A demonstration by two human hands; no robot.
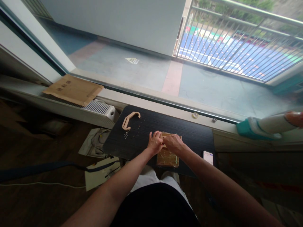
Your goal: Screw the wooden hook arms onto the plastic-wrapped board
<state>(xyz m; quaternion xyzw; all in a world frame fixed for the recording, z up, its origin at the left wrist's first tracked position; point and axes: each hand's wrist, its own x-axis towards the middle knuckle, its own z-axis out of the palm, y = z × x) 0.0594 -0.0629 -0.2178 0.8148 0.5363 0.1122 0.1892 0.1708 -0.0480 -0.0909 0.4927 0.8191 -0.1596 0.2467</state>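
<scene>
A brown rectangular block (167,159) in clear plastic wrapping lies at the front of the dark table, under my hands. My left hand (155,143) rests at its far left corner, fingers curled over a light wooden piece (164,135) that is mostly covered. My right hand (174,143) is closed above the same piece, touching or nearly touching my left hand. Whatever its fingers pinch is hidden. To the left on the table lies a curved, hook-ended wooden piece (129,120), with several small thin pins (126,135) and crumbs close by.
The black table (146,118) stands against the window sill. A phone (208,157) lies at its right edge. On the sill are a tape roll (195,115) and a small grey object (214,120). A brown envelope (74,89) covers part of the radiator (100,108).
</scene>
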